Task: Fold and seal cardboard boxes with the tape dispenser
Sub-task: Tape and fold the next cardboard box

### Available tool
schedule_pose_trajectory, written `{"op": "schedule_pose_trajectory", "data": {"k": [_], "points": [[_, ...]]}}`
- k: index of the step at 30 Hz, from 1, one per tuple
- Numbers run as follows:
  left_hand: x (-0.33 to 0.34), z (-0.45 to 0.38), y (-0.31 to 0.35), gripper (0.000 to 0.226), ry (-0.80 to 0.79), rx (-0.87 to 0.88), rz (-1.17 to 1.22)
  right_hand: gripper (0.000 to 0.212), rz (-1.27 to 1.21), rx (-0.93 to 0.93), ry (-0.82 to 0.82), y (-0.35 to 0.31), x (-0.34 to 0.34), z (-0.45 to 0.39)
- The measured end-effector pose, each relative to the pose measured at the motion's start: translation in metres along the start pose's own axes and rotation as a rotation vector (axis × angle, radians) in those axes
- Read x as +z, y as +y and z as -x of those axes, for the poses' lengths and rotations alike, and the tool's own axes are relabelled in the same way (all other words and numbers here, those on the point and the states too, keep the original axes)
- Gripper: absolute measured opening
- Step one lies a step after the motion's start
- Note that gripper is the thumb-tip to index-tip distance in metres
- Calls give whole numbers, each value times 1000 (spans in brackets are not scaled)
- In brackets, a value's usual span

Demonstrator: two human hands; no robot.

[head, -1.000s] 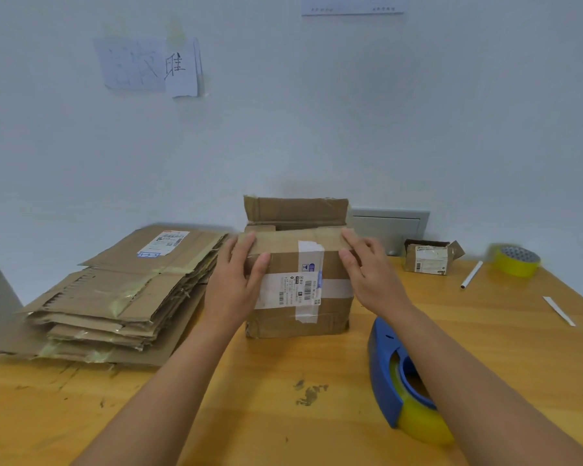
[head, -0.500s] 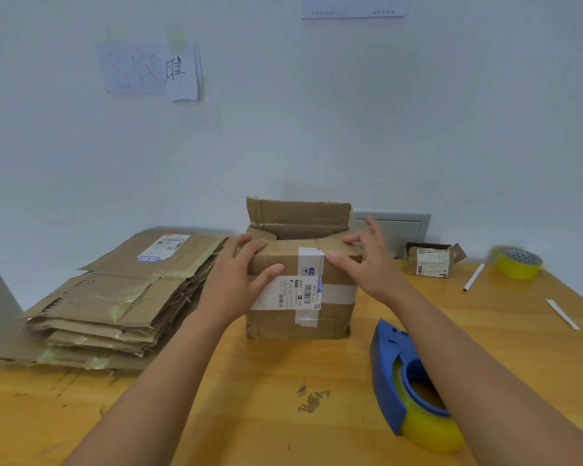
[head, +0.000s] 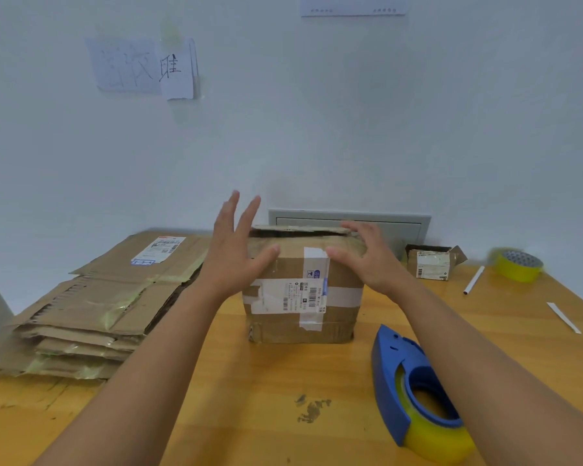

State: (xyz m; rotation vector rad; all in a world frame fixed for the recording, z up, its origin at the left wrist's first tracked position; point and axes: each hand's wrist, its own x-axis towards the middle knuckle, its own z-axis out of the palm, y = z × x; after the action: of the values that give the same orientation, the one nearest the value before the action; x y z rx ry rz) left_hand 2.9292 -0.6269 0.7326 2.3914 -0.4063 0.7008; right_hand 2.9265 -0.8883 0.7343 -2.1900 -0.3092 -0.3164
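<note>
glossy wooden table [head: 249, 415], taped cardboard box [head: 337, 297]

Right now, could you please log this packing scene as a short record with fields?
box: cardboard box, upright at table centre, far flap not fully down
left hand: left hand, fingers spread, thumb on the box front
right hand: right hand, fingers on the box top
dispenser: tape dispenser, untouched, right of the box
stack: flattened boxes, left

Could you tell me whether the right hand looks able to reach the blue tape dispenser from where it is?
Probably yes: the right hand is open, and the tape dispenser lies unobstructed beside that forearm.
</note>
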Motion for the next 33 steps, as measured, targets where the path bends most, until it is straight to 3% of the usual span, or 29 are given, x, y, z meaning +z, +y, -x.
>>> {"op": "schedule_pose_trajectory", "data": {"k": [4,7,10,13,23,29,31,33], "points": [[1,1,2,52,-100,-35,-42,59,4,-20,38,3,2,1],[5,6,1,46,-87,-72,-41,58,8,9,27,3,3,1],[7,9,5,48,-127,-186,37,67,1,41,26,5,4,2],[7,11,13,49,-114,-191,71,84,-10,38,40,2,3,4],[6,9,16,57,-123,-229,114,64,97,-23,-5,1,8,3],[4,11,18,50,-167,-286,24,94,173,42,-134,-4,-3,8],[4,11,18,58,-178,-283,-3,96,164,62,-138,-4,-3,9],[3,11,18,85,-210,-296,-18,97,139,65,-112,-5,-1,11]]}}
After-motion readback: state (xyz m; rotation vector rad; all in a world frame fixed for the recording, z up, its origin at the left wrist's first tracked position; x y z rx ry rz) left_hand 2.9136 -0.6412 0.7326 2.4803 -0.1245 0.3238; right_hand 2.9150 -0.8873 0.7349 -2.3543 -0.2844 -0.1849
